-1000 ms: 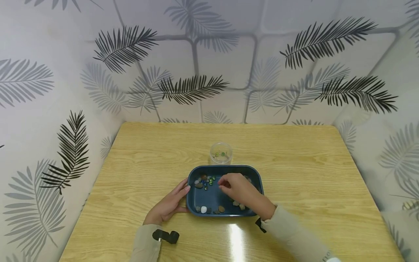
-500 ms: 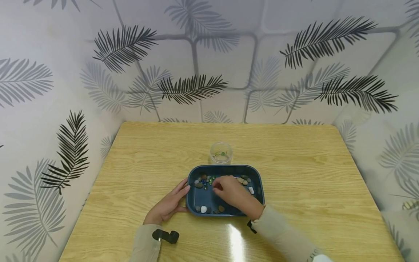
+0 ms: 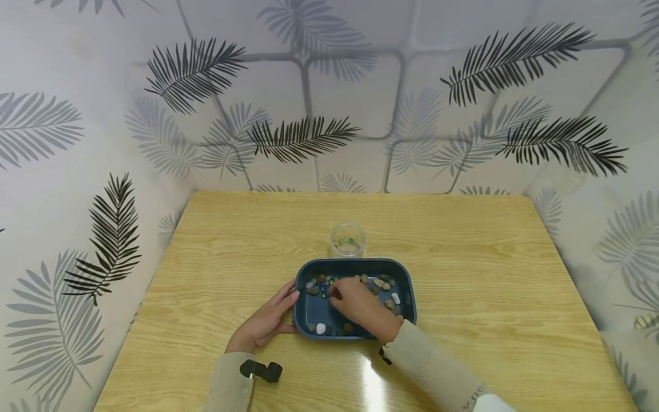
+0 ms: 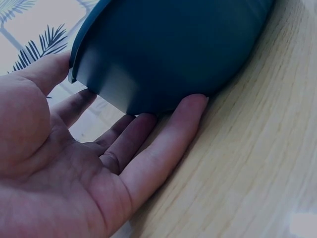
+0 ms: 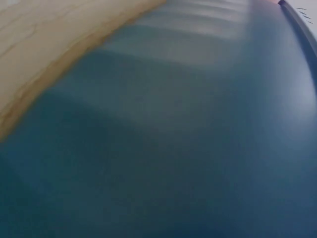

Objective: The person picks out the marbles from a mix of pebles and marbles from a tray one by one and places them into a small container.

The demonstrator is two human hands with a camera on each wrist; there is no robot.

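Note:
My left hand rests at the left end of a dark blue tray. In the left wrist view, the thumb lies at the rim and fairly straight fingers touch the outer wall. Over the inside of the tray is my right hand, its fingers bent and the tips right at a cluster of small glass marbles. Whether it holds one I cannot tell, as the fingertips are partly hidden. Blurred blue tray surface fills most of the right wrist view.
Pebbles lie in the tray: several along the right side, including a white stone, and several by the near edge, another white pebble among them. A clear round cup with green bits stands behind the tray on the wooden table.
My right hand has moved left across the tray toward the marbles, uncovering more pebbles on the right side. The left hand and the tray have stayed in place.

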